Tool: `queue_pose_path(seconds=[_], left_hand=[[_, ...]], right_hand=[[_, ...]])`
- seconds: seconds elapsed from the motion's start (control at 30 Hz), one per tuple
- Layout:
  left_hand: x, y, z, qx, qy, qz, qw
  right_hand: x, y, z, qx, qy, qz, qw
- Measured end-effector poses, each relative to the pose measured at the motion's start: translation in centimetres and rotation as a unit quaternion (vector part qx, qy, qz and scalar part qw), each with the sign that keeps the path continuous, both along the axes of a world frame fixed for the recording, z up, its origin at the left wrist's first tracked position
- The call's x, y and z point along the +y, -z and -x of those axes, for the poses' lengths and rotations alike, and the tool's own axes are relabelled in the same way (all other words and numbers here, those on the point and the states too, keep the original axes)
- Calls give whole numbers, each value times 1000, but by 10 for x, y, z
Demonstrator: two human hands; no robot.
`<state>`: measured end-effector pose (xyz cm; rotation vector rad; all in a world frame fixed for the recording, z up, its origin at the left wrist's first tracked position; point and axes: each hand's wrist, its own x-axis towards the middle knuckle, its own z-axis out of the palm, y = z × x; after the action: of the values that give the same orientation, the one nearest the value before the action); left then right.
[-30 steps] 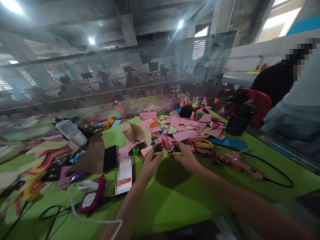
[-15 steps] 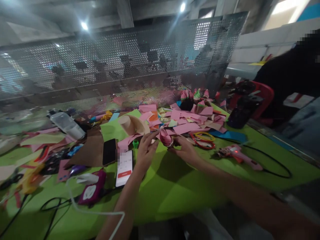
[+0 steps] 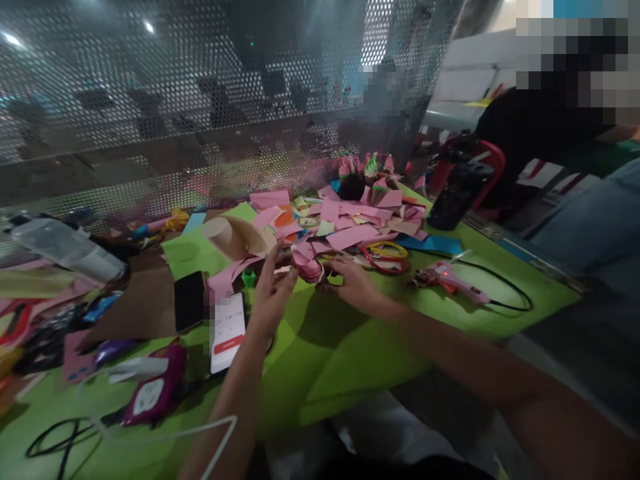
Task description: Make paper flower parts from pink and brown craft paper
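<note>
A pink swirled paper piece (image 3: 307,265), shaped like soft-serve ice cream, is held above the green tabletop (image 3: 340,360). My right hand (image 3: 357,285) grips its right side near the pale base, fingers and thumb closed around that edge. On the other side, my left hand (image 3: 273,290) has its fingers and thumb apart, close beside the swirl; I cannot tell whether a fingertip touches it. Pink paper strips (image 3: 360,233) lie in a pile just behind the hands. A pink glue gun (image 3: 453,279) with a small red light lies to the right of my right hand.
Two phones lie left of my left arm, one dark (image 3: 190,301), one lit (image 3: 227,333). Behind them stands a tan paper cone (image 3: 223,237). Pink and green swirls (image 3: 371,167) and a dark bottle (image 3: 457,190) are at the back. A person (image 3: 545,127) sits at right.
The camera view has tilted down and turned slightly right, so everything sits higher and further left. The swirl stays in my right hand, tipped a little more to the left.
</note>
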<state>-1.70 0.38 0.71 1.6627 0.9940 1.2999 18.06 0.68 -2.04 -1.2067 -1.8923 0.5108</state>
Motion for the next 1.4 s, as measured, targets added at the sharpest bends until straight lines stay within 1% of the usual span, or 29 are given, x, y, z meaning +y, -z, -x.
queue_pose_path(seconds=[0.07, 0.17, 0.23, 0.37, 0.57, 0.67, 0.8, 0.87, 0.97, 1.07, 1.17, 1.3, 1.4], left_hand=[[1, 1, 0, -44, 24, 48, 998], [1, 2, 0, -86, 23, 87, 992], [1, 3, -1, -108, 10, 94, 990], [1, 4, 0, -123, -15, 102, 987], [2, 5, 1, -152, -22, 135, 979], [3, 6, 0, -163, 5, 156, 974], [2, 7, -1, -156, 52, 176, 970], [1, 8, -1, -149, 50, 178, 971], [-1, 7, -2, -138, 34, 171, 975], [-2, 5, -4, -135, 42, 164, 976], [-2, 5, -6, -151, 53, 160, 974], [1, 8, -8, -169, 32, 161, 972], [3, 12, -7, -187, 21, 176, 966]], right_hand=[[-1, 1, 0, -11, -8, 0, 1000], [-3, 2, 0, -21, -23, 1, 1000], [-4, 3, 0, -18, -29, 6, 999], [-4, 7, 0, -11, -34, 19, 999], [-2, 11, 0, 13, -42, 24, 999], [-3, 9, 0, 45, -61, 57, 996], [-5, 9, 0, 122, -90, 132, 980], [-5, 10, 0, 150, -94, 162, 971], [-5, 12, -1, 164, -101, 190, 963], [-6, 12, 0, 164, -110, 192, 961], [-7, 11, 3, 168, -107, 191, 961], [-7, 11, 6, 157, -111, 177, 965], [-6, 11, 5, 153, -104, 162, 969]])
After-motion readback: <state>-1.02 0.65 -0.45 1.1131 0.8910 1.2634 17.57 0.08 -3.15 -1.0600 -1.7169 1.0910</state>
